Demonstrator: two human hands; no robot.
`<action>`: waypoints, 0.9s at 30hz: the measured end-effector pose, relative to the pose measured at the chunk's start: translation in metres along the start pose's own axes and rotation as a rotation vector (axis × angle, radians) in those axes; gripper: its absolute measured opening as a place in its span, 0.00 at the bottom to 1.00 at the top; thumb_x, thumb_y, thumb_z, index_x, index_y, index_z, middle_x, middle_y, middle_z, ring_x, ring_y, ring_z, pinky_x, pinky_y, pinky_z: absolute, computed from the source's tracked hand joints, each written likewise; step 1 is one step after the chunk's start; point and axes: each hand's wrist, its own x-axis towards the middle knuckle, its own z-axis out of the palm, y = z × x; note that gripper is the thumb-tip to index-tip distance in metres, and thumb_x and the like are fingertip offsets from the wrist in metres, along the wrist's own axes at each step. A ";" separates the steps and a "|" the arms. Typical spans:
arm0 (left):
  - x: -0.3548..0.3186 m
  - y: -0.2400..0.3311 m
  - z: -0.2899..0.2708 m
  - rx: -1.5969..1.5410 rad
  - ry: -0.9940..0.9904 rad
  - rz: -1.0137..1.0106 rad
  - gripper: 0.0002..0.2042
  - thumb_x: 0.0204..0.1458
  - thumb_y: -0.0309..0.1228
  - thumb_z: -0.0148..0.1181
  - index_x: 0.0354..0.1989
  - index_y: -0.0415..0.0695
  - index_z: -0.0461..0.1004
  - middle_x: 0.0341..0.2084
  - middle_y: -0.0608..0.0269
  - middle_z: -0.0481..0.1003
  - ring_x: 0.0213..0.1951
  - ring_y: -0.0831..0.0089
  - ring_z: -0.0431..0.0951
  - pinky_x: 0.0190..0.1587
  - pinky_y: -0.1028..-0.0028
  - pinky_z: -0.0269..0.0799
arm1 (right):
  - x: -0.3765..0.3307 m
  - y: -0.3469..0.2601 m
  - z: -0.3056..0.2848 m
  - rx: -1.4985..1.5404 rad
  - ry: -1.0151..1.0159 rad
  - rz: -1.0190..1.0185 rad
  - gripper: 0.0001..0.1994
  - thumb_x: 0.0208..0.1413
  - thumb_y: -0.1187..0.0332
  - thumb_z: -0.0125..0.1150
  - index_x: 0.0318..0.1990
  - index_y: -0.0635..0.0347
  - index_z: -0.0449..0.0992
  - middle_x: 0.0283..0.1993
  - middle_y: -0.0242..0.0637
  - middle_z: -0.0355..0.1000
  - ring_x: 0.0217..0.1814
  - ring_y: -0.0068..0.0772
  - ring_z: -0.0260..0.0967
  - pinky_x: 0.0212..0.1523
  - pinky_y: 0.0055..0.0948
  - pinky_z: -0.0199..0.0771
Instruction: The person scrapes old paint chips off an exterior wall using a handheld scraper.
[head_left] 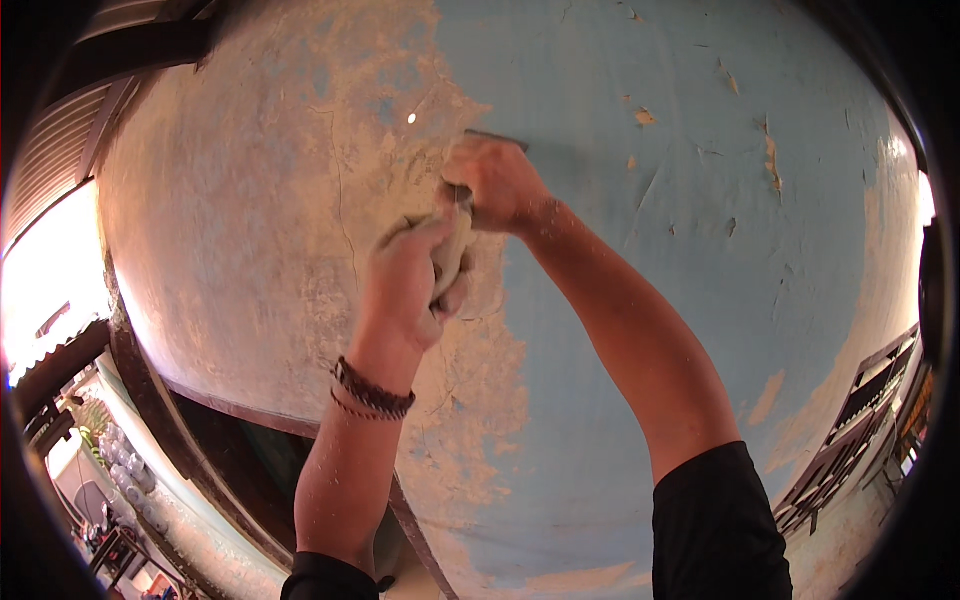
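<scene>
Where blue paint point(590, 340) meets bare plaster point(240, 220) on the wall point(690, 270), well above its lower left edge, the right hand point(497, 185) is curled around a thin, dark-edged tool point(505, 138). Just below and to its left, the left hand point(405, 280) is wrapped about a pale, blurred object point(452, 255); whether the two pieces join, I cannot tell. A dark braided bracelet point(368, 394) circles the left wrist.
</scene>
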 end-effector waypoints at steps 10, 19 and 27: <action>0.016 0.012 -0.004 0.076 -0.010 0.032 0.12 0.58 0.38 0.54 0.39 0.42 0.65 0.22 0.58 0.70 0.11 0.79 0.61 0.09 0.82 0.51 | 0.013 0.004 0.002 -0.001 0.039 0.021 0.09 0.39 0.65 0.61 0.19 0.57 0.69 0.22 0.36 0.65 0.32 0.41 0.67 0.31 0.38 0.69; -0.130 -0.156 -0.073 0.014 0.211 -0.376 0.06 0.58 0.32 0.56 0.38 0.47 0.67 0.20 0.59 0.71 0.11 0.80 0.64 0.10 0.82 0.56 | -0.201 -0.163 0.039 0.103 -0.263 0.210 0.07 0.41 0.62 0.62 0.26 0.51 0.71 0.30 0.31 0.67 0.40 0.37 0.69 0.35 0.35 0.72; -0.274 -0.291 -0.181 0.100 0.195 -1.218 0.10 0.55 0.32 0.59 0.35 0.36 0.71 0.17 0.58 0.71 0.11 0.79 0.63 0.10 0.79 0.54 | -0.434 -0.384 -0.007 0.617 -0.938 0.790 0.32 0.49 0.55 0.65 0.61 0.52 0.65 0.60 0.49 0.62 0.64 0.47 0.58 0.61 0.40 0.63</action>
